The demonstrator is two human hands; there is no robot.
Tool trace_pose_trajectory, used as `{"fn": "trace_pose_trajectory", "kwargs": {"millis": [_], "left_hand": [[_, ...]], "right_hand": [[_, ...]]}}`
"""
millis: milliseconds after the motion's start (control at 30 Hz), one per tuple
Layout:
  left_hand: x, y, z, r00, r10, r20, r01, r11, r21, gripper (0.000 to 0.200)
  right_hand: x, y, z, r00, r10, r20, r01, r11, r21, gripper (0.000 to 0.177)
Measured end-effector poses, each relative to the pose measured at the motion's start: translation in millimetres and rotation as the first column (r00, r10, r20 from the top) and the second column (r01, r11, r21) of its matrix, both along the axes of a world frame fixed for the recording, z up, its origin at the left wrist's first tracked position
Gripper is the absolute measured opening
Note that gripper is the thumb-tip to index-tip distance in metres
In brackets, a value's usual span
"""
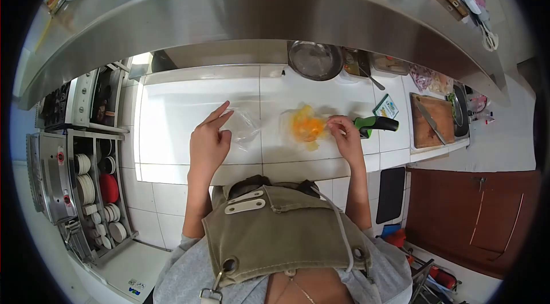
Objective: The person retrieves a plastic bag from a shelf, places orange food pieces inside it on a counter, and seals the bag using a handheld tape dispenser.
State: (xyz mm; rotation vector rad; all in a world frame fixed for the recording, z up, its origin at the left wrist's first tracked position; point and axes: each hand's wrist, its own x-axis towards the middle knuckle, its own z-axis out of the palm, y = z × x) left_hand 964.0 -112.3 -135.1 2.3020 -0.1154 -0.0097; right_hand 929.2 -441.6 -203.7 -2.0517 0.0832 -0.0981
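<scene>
My left hand is over the white tiled counter, its index and middle fingers stretched apart. Just right of those fingers lies a crumpled clear plastic bag; whether they touch it is hard to see. A bag of orange and yellow food pieces, blurred, sits at the counter's middle. My right hand is at its right edge, thumb and fingertips pinched together on what looks like the bag's plastic. Behind that hand lies a green-and-black handled tool, partly covered.
A steel shelf overhangs the counter. At the back stand a frying pan and containers. To the right, a knife rests on a wooden cutting board, near a green-and-white packet. Plates fill a left rack.
</scene>
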Motion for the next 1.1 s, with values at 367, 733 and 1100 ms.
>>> {"fn": "trace_pose_trajectory", "kwargs": {"millis": [367, 733, 1100], "left_hand": [[3.6, -17.9, -3.6, 0.992, -0.123, -0.014, 0.123, 0.992, 0.017, 0.039], [3.6, -22.4, -14.8, 0.986, -0.166, 0.024, 0.166, 0.986, 0.012, 0.042], [1.1, -24.5, -13.0, 0.987, -0.156, -0.028, 0.156, 0.988, 0.021, 0.04]], "right_hand": [[-10.5, 27.0, -44.0, 0.978, -0.186, -0.095, 0.207, 0.915, 0.347, 0.016], [-5.5, 11.3, -27.2, 0.991, -0.125, -0.037, 0.125, 0.992, 0.013, 0.028], [-20.7, 1.0, 6.6, 0.964, -0.205, -0.169, 0.257, 0.882, 0.394, 0.037]]}}
